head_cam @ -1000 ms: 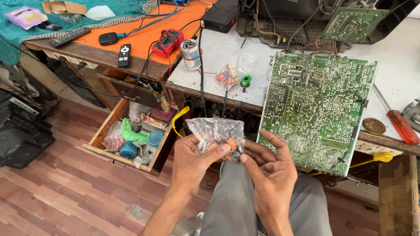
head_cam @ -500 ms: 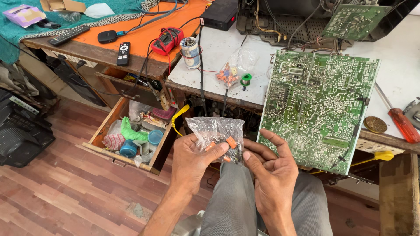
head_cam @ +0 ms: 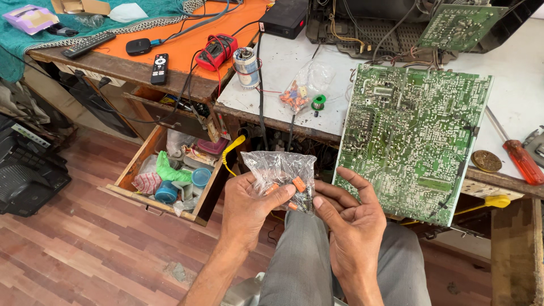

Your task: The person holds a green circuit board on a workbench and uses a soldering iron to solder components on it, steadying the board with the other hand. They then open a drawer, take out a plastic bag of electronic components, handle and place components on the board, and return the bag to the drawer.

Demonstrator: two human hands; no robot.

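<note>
While I look down over the knees, my left hand (head_cam: 249,207) has its grip closed on a small clear plastic bag (head_cam: 279,170) of orange parts, thumb laid across the front, holding it up in front of the lap just below the tabletop (head_cam: 286,62) edge. My right hand (head_cam: 354,229) pinches the bag's lower right corner between thumb and forefinger, the other fingers spread loosely; that grip is grasping the bag too. The bag sits between both hands, above the grey trousers (head_cam: 306,266), touching nothing else. Just to the right of it, a large green circuit board (head_cam: 413,133) leans over the tabletop edge, solder side up, close to my right fingers but apart from them. A second clear bag of orange parts (head_cam: 300,90) lies on the white tabletop beside a small green spool (head_cam: 319,102) and a metal can (head_cam: 247,65). A red multimeter (head_cam: 218,51) and a black remote (head_cam: 161,68) rest on the orange surface further left. Below, an open wooden drawer (head_cam: 170,175) holds mixed clutter. A red-handled screwdriver (head_cam: 518,156) lies at the far right.
</note>
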